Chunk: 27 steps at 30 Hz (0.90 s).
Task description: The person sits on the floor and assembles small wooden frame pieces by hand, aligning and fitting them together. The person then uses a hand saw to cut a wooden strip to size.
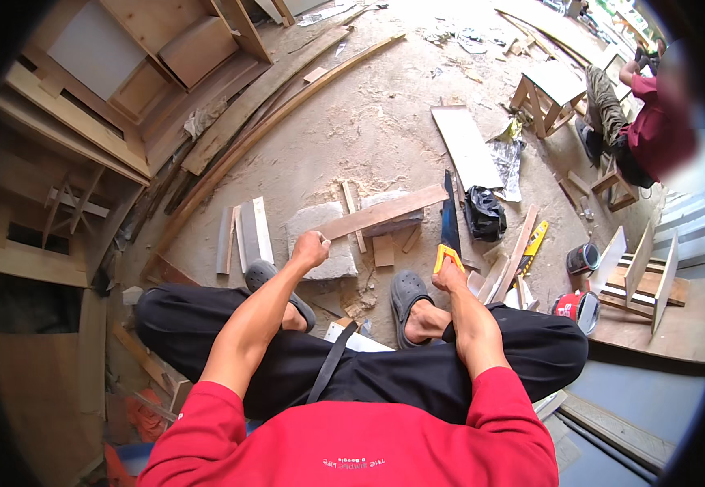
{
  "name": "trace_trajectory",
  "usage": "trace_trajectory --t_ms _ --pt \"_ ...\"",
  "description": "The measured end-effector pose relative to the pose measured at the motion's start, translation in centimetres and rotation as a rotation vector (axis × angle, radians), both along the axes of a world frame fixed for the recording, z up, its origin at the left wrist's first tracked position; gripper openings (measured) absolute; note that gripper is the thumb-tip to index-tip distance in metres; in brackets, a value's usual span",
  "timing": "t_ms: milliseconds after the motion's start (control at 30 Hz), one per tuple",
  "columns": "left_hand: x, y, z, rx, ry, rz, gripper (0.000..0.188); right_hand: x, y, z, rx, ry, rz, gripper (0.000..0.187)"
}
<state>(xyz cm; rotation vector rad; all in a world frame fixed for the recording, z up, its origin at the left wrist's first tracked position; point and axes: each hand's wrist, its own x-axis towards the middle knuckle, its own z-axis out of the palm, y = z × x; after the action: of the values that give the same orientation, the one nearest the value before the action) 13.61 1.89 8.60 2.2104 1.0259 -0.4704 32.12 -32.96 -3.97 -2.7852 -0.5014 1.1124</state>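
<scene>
My left hand [311, 249] is closed round the near left end of a narrow wooden board [385, 211]. The board slants up to the right across two pale blocks, a larger left block [304, 217] and a smaller right block [393, 213] partly hidden under it. In my right hand [450, 274] is the yellow handle of a handsaw [449, 219], its dark blade pointing away from me. The blade's upper part stands close by the board's right end; whether they touch I cannot tell. A small wood offcut [383, 251] lies just below the board.
Right of the saw lie a black plastic bag [485, 213], a yellow level [534, 247] and wood strips. Cans [582, 258] and a small wooden frame [636, 280] stand further right. A co-worker [653, 122] sits at the upper right. Long planks [288, 101] and cabinets line the left.
</scene>
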Motion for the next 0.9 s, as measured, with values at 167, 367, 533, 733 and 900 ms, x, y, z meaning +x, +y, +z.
trace_trajectory --t_ms 167,367,533,733,900 --pt "1.1 -2.7 -0.5 0.077 0.024 -0.110 0.032 1.3 -2.5 2.9 0.040 -0.298 0.088 0.054" --pt "2.1 -0.4 -5.2 0.194 0.034 -0.221 0.039 3.7 -3.7 12.1 -0.024 -0.380 0.174 0.043" --pt "4.9 2.2 -7.5 0.096 0.164 -0.128 0.036 4.7 -3.5 16.7 0.027 -0.468 -0.081 0.037" --pt "5.8 2.1 -9.9 0.234 -0.008 -0.147 0.057 5.1 -4.9 15.6 0.278 -0.585 -0.330 0.035" --pt "5.3 0.5 -10.3 0.249 -0.088 -0.178 0.061 3.3 -1.5 15.3 0.620 -0.468 -0.638 0.034"
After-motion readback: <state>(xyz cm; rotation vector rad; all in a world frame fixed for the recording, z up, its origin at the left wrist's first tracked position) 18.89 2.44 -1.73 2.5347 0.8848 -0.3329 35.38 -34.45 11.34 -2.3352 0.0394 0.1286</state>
